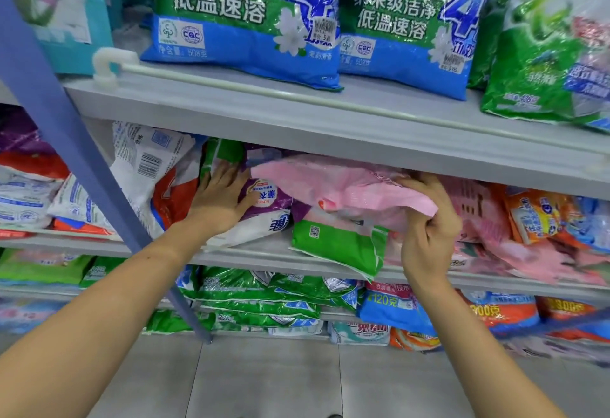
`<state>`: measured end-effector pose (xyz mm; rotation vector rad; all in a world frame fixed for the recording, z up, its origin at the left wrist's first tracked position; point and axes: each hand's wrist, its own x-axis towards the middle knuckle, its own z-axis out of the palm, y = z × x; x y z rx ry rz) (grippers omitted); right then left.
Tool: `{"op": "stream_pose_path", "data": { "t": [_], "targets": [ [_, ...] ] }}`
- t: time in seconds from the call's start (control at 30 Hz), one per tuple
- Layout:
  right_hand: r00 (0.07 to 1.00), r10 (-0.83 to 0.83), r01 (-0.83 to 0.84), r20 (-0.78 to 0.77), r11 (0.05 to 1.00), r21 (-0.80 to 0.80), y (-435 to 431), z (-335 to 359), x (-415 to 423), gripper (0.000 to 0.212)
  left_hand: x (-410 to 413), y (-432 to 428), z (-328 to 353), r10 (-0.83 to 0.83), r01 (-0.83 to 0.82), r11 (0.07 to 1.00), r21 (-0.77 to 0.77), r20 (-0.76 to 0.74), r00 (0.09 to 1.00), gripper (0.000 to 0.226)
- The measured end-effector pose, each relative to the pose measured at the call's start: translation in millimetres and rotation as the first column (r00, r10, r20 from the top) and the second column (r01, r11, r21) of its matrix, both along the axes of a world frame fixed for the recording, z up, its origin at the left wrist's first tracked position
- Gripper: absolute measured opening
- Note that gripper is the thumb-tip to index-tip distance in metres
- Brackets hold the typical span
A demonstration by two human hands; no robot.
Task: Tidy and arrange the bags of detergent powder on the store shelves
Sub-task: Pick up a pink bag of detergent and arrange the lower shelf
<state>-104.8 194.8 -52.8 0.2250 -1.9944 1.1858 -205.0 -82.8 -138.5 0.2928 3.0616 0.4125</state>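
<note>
My right hand point(425, 219) grips the near end of a pink detergent bag point(333, 183), which lies tilted across the middle shelf point(264, 255) just under the shelf above. My left hand point(219, 198) presses flat, fingers straight, on a purple and white bag point(264, 209) to the left of the pink one. A green and white bag point(340, 246) lies below the pink bag, its corner hanging over the shelf's front edge.
Two blue and green bags point(244, 14) and a green bag point(541, 54) stand on the upper shelf point(231, 100) behind a white rail. White and red bags point(148, 166) lean at the left, pink and orange bags point(528, 219) at the right. A blue upright post point(82, 160) crosses the left side. Lower shelves hold green, blue and orange bags.
</note>
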Motion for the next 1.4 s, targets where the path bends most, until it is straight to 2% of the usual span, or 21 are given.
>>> {"op": "stream_pose_path", "data": {
  "t": [0.1,0.17,0.2,0.23,0.27,0.3,0.33,0.37,0.4,0.47,0.53,0.67,0.77,0.8,0.87,0.93,1.03,1.07,1.2,1.33,1.4],
  "targets": [
    [0.999,-0.037,0.037,-0.010,0.998,0.058,-3,18,9,0.022,6,3,10,0.060,-0.045,0.984,0.174,-0.081,0.995,0.067],
    [0.995,-0.093,0.093,0.038,0.996,0.012,-7,29,13,0.030,20,9,19,0.002,0.052,0.968,0.247,-0.213,0.977,0.080],
    [0.990,-0.123,0.126,0.074,0.991,-0.047,-10,34,15,0.035,29,14,22,-0.044,0.110,0.949,0.295,-0.223,0.974,0.088],
    [0.984,-0.144,0.155,0.105,0.982,-0.105,-11,39,17,0.038,42,24,33,-0.066,0.113,0.918,0.379,-0.135,0.989,0.092],
    [0.980,-0.156,0.175,0.126,0.972,-0.158,-12,44,19,0.040,55,35,44,-0.089,0.071,0.872,0.485,0.014,0.996,0.086],
    [0.978,-0.149,0.177,0.143,0.960,-0.216,-13,48,22,0.044,66,47,52,-0.112,0.004,0.834,0.552,0.162,0.980,0.069],
    [0.979,-0.127,0.166,0.158,0.948,-0.272,-13,53,25,0.048,73,60,59,-0.134,-0.049,0.771,0.635,0.238,0.962,0.048],
    [0.980,-0.102,0.153,0.169,0.934,-0.322,-12,58,29,0.048,76,70,62,-0.116,-0.078,0.705,0.705,0.223,0.968,0.027],
    [0.981,-0.084,0.143,0.175,0.923,-0.356,-10,62,33,0.045,78,79,68,-0.099,-0.104,0.606,0.788,0.204,0.974,0.017],
    [0.982,-0.055,0.124,0.181,0.911,-0.394,-3,73,40,0.050,83,89,81,-0.064,-0.115,0.456,0.882,0.162,0.985,0.027],
    [0.980,-0.051,0.126,0.194,0.910,-0.395,7,83,42,0.066,92,94,93,-0.055,-0.071,0.371,0.926,0.098,0.994,0.030],
    [0.978,-0.022,0.121,0.206,0.867,-0.483,23,111,48,0.079,110,101,124,-0.037,0.048,0.244,0.969,-0.040,0.999,0.030],
    [0.984,0.004,0.085,0.177,0.866,-0.493,31,130,55,0.113,122,107,149,-0.004,0.085,0.094,0.992,-0.085,0.996,0.044],
    [0.985,0.018,0.072,0.171,0.860,-0.505,34,137,58,0.119,127,110,159,0.008,0.110,0.077,0.991,-0.111,0.994,0.045],
    [0.988,0.053,0.035,0.144,0.837,-0.546,40,156,63,0.116,135,114,183,0.008,0.182,0.062,0.981,-0.183,0.983,0.041],
    [0.989,0.078,0.012,0.129,0.814,-0.581,49,179,65,0.095,139,119,213,-0.005,0.256,0.053,0.965,-0.256,0.967,0.040],
    [0.990,0.029,0.058,0.139,0.812,-0.580,65,221,60,0.051,136,125,261,0.009,0.359,0.048,0.932,-0.360,0.933,0.046],
    [0.990,0.032,0.053,0.136,0.816,-0.576,70,234,58,0.045,134,128,278,0.017,0.378,0.059,0.924,-0.380,0.925,0.044],
    [0.997,0.045,0.003,0.068,0.818,-0.576,81,279,39,0.043,115,137,336,0.006,0.430,0.074,0.900,-0.432,0.902,0.038],
    [0.996,-0.071,0.039,-0.045,0.863,-0.504,77,309,17,0.057,91,144,364,0.060,0.423,0.103,0.901,-0.430,0.901,0.024],
    [0.990,-0.088,0.026,-0.112,0.886,-0.463,76,311,2,0.049,78,147,368,0.081,0.415,0.117,0.902,-0.425,0.901,0.021]
  ]
}}
